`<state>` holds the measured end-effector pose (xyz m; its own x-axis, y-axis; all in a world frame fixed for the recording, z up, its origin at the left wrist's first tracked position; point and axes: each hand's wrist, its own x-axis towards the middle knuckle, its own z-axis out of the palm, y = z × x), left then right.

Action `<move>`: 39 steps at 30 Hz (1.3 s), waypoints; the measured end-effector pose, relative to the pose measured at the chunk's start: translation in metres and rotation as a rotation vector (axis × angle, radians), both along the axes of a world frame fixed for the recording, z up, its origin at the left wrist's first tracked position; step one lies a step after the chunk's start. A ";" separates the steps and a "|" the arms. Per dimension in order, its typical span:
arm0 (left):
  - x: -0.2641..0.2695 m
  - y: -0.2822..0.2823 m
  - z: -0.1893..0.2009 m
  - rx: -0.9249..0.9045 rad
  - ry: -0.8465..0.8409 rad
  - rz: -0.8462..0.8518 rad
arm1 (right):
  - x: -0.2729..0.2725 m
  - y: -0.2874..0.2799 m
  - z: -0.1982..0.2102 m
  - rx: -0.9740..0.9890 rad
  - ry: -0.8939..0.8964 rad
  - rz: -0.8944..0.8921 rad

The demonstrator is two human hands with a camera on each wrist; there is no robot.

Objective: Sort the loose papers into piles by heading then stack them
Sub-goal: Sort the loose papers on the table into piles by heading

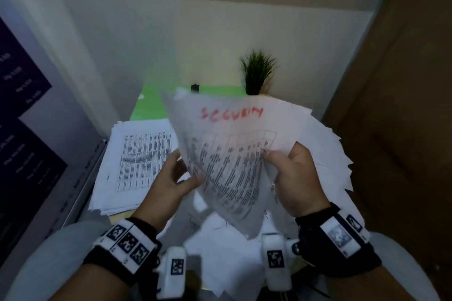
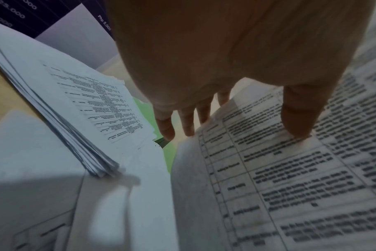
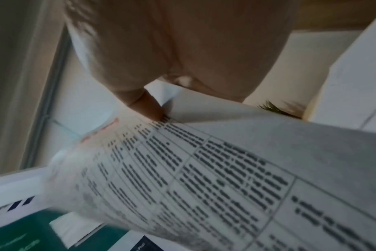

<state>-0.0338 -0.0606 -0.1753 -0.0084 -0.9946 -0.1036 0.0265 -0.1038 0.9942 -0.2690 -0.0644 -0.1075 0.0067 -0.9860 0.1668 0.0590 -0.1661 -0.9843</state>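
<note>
Desk (image 1: 156, 105): green mat, paper pile (image 1: 137, 166), plant (image 1: 256, 73) | hands: left hand (image 1: 171, 183), right hand (image 1: 296, 178) pinch sheet (image 1: 227, 154)

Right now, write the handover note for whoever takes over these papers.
Left hand: pinches the lower left edge of the sheet headed SECURITY in red, thumb on its printed face.
Right hand: grips that sheet's right edge together with a fanned bunch of unsorted papers.
Done: one pile of printed sheets lies on the desk at left; more loose sheets lie below the hands.
Left: place the SECURITY sheet, sort the rest by heading, then stack the piles.
</note>
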 end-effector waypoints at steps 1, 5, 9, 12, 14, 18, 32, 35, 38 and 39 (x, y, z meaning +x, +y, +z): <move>0.000 0.000 0.002 -0.012 -0.008 -0.014 | -0.001 -0.005 -0.010 0.032 -0.025 -0.052; 0.006 0.001 0.001 -0.008 -0.116 -0.036 | -0.008 -0.026 -0.056 0.208 -0.041 -0.305; 0.018 -0.004 0.001 0.044 -0.140 -0.096 | -0.009 -0.044 -0.087 0.392 0.089 -0.323; 0.026 -0.014 -0.009 0.147 -0.256 -0.086 | 0.000 -0.051 -0.107 0.422 0.226 -0.246; 0.032 -0.022 -0.020 0.145 -0.331 -0.042 | 0.004 -0.057 -0.119 0.461 0.308 -0.157; 0.044 -0.030 -0.023 0.119 -0.378 0.133 | 0.001 -0.066 -0.141 0.504 0.718 -0.101; 0.074 -0.038 -0.025 0.106 -0.297 0.387 | 0.003 -0.077 -0.173 0.488 0.771 -0.219; 0.066 -0.038 -0.020 0.020 -0.278 0.418 | 0.001 -0.081 -0.145 0.455 0.507 -0.327; 0.059 -0.038 -0.015 -0.057 -0.190 0.437 | -0.007 -0.083 -0.098 0.359 0.241 -0.406; 0.057 -0.038 -0.014 -0.073 -0.154 0.447 | -0.009 -0.080 -0.079 0.320 0.154 -0.429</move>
<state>0.0235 -0.0983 -0.1891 0.4317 -0.9020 0.0002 -0.0955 -0.0455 0.9944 -0.2782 -0.1445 -0.1865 -0.4061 -0.9068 -0.1130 -0.0964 0.1655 -0.9815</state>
